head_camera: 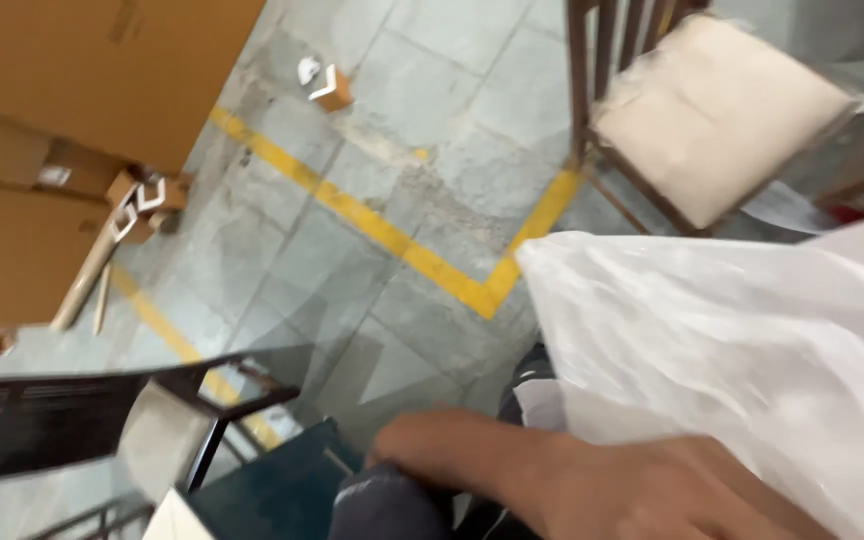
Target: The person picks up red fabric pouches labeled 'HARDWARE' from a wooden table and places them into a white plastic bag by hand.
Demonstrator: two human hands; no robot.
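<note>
One hand (pixel 492 465) lies near the bottom edge, resting on a dark cloth (pixel 392 505); which hand it is, and whether its fingers are spread or curled, I cannot tell. A white plastic sheet (pixel 742 350) lies just to its right. A wooden chair (pixel 712 110) stands far right, cardboard boxes (pixel 62 120) far left.

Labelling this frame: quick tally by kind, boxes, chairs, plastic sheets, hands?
Large cardboard boxes: 2, stacked at left
Wooden chair with cushion: 1
White plastic sheet: 1
Hand: 1, beside the sheet; which hand is unclear
Total: 5
</note>
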